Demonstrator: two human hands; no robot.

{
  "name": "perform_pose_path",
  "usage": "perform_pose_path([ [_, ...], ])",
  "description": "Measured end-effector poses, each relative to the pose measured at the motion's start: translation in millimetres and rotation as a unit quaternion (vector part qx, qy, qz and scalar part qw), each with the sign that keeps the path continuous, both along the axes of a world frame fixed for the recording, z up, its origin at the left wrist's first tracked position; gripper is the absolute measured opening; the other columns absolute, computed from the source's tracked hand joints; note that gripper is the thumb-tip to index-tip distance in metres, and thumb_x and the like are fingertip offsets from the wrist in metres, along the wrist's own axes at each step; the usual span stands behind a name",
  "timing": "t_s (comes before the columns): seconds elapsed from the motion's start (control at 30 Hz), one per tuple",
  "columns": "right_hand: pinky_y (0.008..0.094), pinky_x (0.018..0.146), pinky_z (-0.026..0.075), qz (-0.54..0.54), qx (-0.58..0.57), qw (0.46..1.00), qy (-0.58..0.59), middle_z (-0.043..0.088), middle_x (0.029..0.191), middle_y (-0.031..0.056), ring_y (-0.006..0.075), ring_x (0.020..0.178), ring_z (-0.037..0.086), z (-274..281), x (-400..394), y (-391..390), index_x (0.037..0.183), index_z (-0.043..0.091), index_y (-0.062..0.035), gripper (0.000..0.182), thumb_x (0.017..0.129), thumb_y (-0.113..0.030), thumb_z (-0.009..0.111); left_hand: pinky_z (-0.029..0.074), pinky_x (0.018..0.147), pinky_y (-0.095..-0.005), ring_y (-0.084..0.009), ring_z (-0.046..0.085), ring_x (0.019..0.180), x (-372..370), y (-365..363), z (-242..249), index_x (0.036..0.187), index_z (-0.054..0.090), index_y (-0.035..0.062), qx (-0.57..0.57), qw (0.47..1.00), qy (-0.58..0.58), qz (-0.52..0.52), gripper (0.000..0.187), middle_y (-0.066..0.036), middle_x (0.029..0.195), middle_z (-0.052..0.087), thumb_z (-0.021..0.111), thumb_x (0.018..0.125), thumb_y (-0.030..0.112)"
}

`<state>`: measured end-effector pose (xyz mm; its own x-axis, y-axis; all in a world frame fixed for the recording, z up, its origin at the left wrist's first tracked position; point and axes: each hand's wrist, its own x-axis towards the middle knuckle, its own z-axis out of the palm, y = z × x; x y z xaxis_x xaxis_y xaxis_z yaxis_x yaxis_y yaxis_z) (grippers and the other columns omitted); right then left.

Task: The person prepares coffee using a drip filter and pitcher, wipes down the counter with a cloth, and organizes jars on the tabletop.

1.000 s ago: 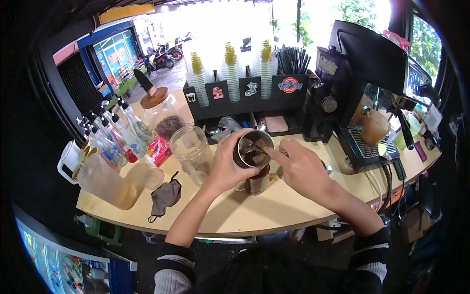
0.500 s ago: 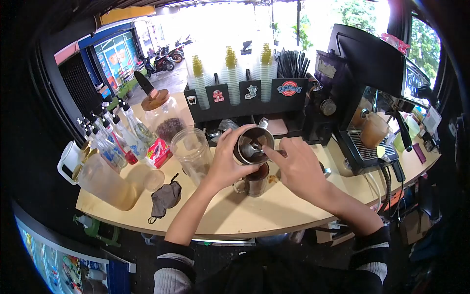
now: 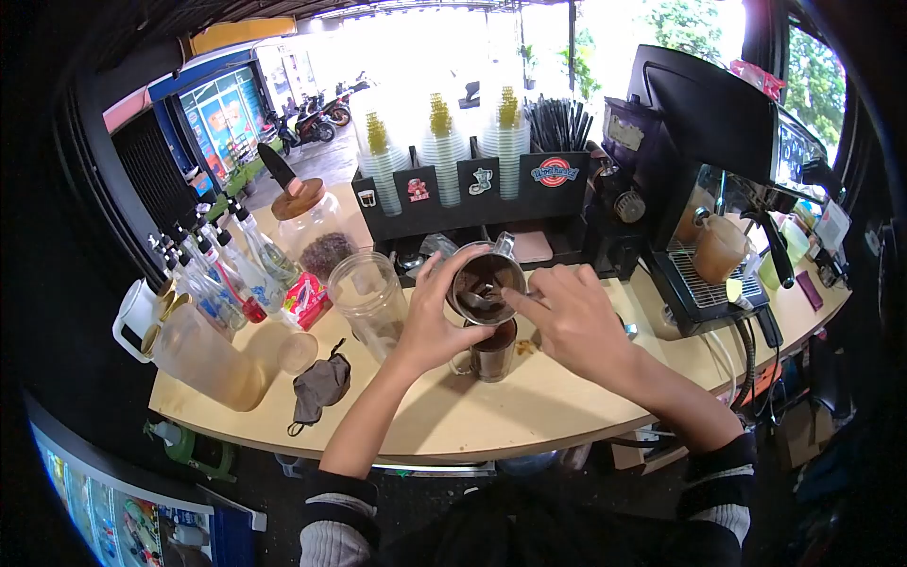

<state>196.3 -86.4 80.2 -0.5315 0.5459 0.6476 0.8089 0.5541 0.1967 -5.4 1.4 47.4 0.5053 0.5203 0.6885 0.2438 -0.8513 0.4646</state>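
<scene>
My left hand is wrapped round a metal cup with a handle on its far side. The cup is tilted, its mouth facing me, and dark brown stuff coats the inside. My right hand pinches a spoon whose bowl end is inside that cup. Directly below stands a glass mug with dark brown contents, its top partly hidden by the cup. To the left of my left hand is a tall clear plastic jar, open at the top.
Syrup bottles, a cloudy pitcher and a dark cloth mask lie to the left. A black holder with stacked cups and straws stands at the back. The espresso machine is at right.
The metal cup has tipped further, so more of its inside faces me. The spoon has shifted inside it, my right hand moving slightly with it. The glass mug stays put.
</scene>
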Motion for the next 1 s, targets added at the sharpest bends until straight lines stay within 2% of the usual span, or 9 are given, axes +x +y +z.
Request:
perform_pose_path([
  [0.07,0.0352,0.075,0.034,-0.057,-0.004,0.998,-0.016,0.053,0.097,0.0048,0.0202,0.090,0.051,5.9,3.6,0.0,0.111,0.063,-0.0040,0.039,0.073,-0.007,0.061,0.022,0.114,-0.0485,-0.0265,0.050,0.124,0.9,-3.3,3.4,0.133,0.046,0.0120,0.002,1.000,-0.005,0.004,0.086,-0.007,0.132,0.055,0.082,0.054,0.015],
  [0.17,0.0344,0.071,0.032,-0.006,-0.001,1.000,0.013,0.051,0.087,0.0052,0.0216,0.081,0.048,6.8,0.4,2.3,0.107,0.068,-0.0073,0.044,0.065,0.000,0.064,0.024,0.113,-0.0487,-0.0269,0.052,0.123,0.3,-4.3,4.7,0.131,0.049,0.0098,0.003,1.000,-0.011,0.009,0.083,-0.007,0.130,0.058,0.082,0.054,0.013],
  [0.33,0.0341,0.071,0.032,-0.030,0.017,0.999,0.024,0.051,0.088,0.0048,0.0210,0.084,0.049,11.6,1.5,4.4,0.106,0.069,-0.0078,0.042,0.065,0.000,0.065,0.024,0.113,-0.0487,-0.0269,0.052,0.122,1.1,-4.2,5.2,0.131,0.048,0.0106,0.004,1.000,-0.012,0.006,0.084,-0.007,0.130,0.057,0.081,0.054,0.013],
  [0.4,0.0354,0.076,0.035,-0.010,-0.045,0.999,-0.009,0.053,0.096,0.0056,0.0203,0.093,0.050,10.5,1.9,5.0,0.104,0.066,-0.0074,0.033,0.071,-0.006,0.062,0.024,0.113,-0.0488,-0.0266,0.053,0.122,1.5,-4.0,7.2,0.131,0.048,0.0117,0.017,1.000,-0.001,0.015,0.083,-0.007,0.130,0.057,0.081,0.055,0.013],
  [0.63,0.0348,0.075,0.035,-0.018,-0.027,0.999,-0.016,0.052,0.092,0.0054,0.0196,0.091,0.050,27.3,4.3,14.1,0.098,0.067,-0.0078,0.029,0.069,-0.003,0.062,0.026,0.113,-0.0482,-0.0259,0.053,0.122,-0.1,6.6,12.8,0.131,0.050,0.0121,0.020,1.000,0.008,0.003,0.083,-0.006,0.130,0.057,0.081,0.054,0.014],
  [0.7,0.0343,0.075,0.034,-0.008,-0.033,0.999,-0.032,0.053,0.092,0.0047,0.0195,0.091,0.050,32.1,5.2,15.5,0.094,0.067,-0.0083,0.027,0.068,-0.002,0.063,0.020,0.114,-0.0487,-0.0260,0.047,0.127,-2.3,11.5,12.8,0.135,0.043,0.0162,0.018,0.999,0.024,-0.019,0.086,-0.007,0.135,0.051,0.080,0.058,0.016],
  [0.83,0.0340,0.074,0.034,-0.020,-0.029,0.999,-0.031,0.053,0.093,0.0041,0.0192,0.090,0.050,35.6,3.0,17.2,0.091,0.066,-0.0092,0.025,0.067,-0.003,0.064,0.020,0.114,-0.0483,-0.0260,0.047,0.126,-1.6,10.9,14.3,0.135,0.044,0.0160,0.020,0.999,0.034,-0.021,0.086,-0.007,0.135,0.051,0.080,0.058,0.016],
  [0.9,0.0343,0.074,0.035,0.002,-0.017,0.997,-0.069,0.053,0.092,0.0039,0.0188,0.089,0.050,30.7,0.6,16.7,0.089,0.066,-0.0093,0.020,0.069,-0.005,0.063,0.027,0.113,-0.0471,-0.0263,0.054,0.120,-0.1,8.9,14.5,0.131,0.049,0.0118,0.024,1.000,0.012,0.003,0.085,-0.006,0.130,0.057,0.082,0.053,0.014],
  [1.0,0.0344,0.073,0.035,-0.034,0.015,0.998,-0.057,0.053,0.092,0.0035,0.0183,0.088,0.050,36.8,2.3,15.7,0.087,0.065,-0.0092,0.015,0.072,-0.007,0.062,0.027,0.113,-0.0470,-0.0267,0.054,0.120,0.5,6.6,11.8,0.131,0.049,0.0118,0.016,1.000,-0.002,0.009,0.085,-0.006,0.129,0.057,0.082,0.053,0.013],
])
